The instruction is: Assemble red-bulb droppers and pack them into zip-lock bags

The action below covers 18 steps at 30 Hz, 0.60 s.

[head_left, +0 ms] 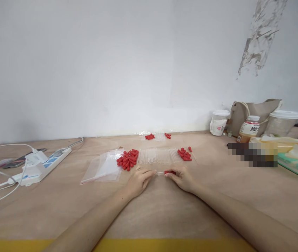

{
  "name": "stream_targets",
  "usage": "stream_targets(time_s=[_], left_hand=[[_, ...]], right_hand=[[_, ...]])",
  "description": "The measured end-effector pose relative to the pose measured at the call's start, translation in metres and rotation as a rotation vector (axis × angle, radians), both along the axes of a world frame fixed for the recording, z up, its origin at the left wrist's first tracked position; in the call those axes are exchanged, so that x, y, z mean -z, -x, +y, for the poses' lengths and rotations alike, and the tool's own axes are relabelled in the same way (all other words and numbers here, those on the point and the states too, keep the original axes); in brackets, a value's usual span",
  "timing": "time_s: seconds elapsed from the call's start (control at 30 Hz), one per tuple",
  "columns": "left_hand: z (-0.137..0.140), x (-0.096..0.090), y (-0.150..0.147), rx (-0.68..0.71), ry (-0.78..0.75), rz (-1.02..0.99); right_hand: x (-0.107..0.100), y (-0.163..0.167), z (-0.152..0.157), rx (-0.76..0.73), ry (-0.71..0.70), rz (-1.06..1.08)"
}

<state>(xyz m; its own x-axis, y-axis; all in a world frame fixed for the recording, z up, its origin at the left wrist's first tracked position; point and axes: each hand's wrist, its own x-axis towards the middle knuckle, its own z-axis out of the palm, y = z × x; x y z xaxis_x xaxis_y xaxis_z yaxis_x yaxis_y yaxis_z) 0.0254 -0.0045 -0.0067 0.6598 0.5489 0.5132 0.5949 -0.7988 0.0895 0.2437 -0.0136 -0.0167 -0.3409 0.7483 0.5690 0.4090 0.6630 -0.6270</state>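
Observation:
My left hand (pixel 140 180) pinches one end of a thin clear dropper tube (pixel 160 173) just above the table. At the tube's other end, my right hand (pixel 183 178) has its fingers closed on a red rubber bulb (pixel 168 172); whether the tube sits inside it cannot be made out. Beyond the hands lie rows of clear dropper tubes (pixel 147 156) side by side. A heap of red rubber bulbs (pixel 128 160) borders them on the left, and a smaller bulb heap (pixel 184 154) on the right. One dropper with a red bulb (pixel 190 149) lies apart, farther right.
Clear plastic bags (pixel 101 168) lie left of the bulbs; another bag (pixel 160 137) with bulbs rests near the wall. A power strip (pixel 47 166) with white cables stands left. On the right are a lidded cup (pixel 219 123), a bottle (pixel 249 129), a bag (pixel 261 107) and a tissue pack (pixel 297 162).

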Motion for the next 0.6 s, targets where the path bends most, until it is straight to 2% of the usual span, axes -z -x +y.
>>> stream_targets(time_s=[0.2, 0.47, 0.6], left_hand=[[0.0003, 0.0014, 0.0008, 0.052, -0.048, 0.001], [0.0009, 0.0042, -0.0033, 0.072, -0.088, -0.045], [0.0004, 0.0045, -0.0059, 0.065, -0.087, -0.048]], right_hand=[[0.0019, -0.0027, 0.0028, -0.047, -0.107, -0.053], [-0.0021, -0.0063, 0.0021, -0.002, -0.273, -0.24], [-0.0053, -0.0066, -0.0011, 0.012, -0.301, -0.322]])
